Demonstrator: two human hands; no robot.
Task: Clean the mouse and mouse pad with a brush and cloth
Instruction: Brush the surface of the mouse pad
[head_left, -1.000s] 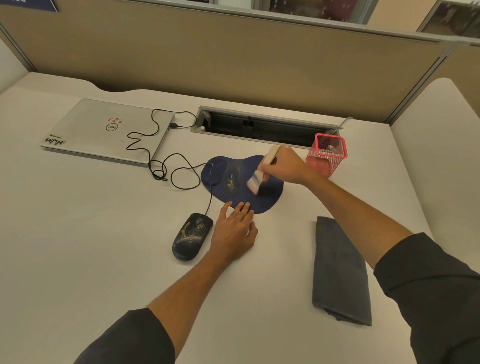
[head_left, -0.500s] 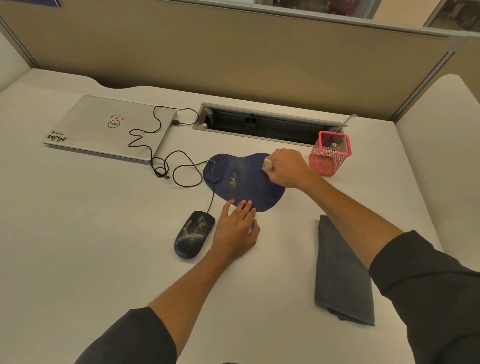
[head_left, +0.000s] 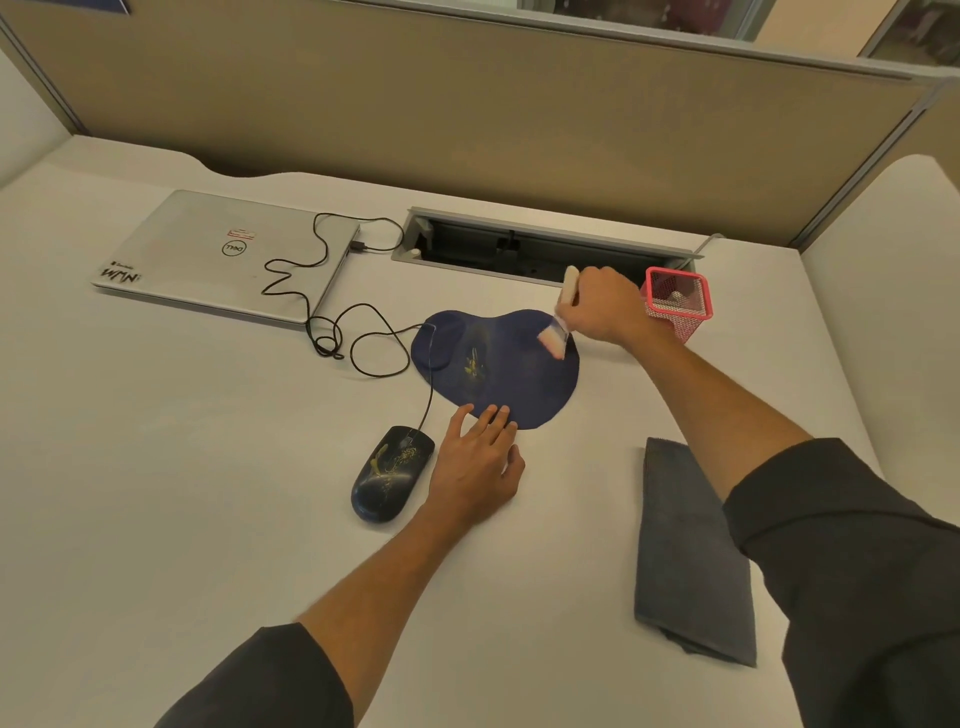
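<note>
Mouse pad: dark blue, flat on the desk, mid-scene. Brush: bristles on the pad's far right edge, handle gripped in the curled fingers of the right hand. Left hand: fingers straight, tips pinning the pad's near edge. Advice: keep that pin firm, sweep outward in short strokes. Mouse: just left, untouched. Cloth: folded, well right, waiting.

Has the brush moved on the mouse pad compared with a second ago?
Yes. The brush, gripped by the right hand, now sweeps the mouse pad at its far right edge, nearer the pink mesh cup than before, when it was mid-pad.
</note>
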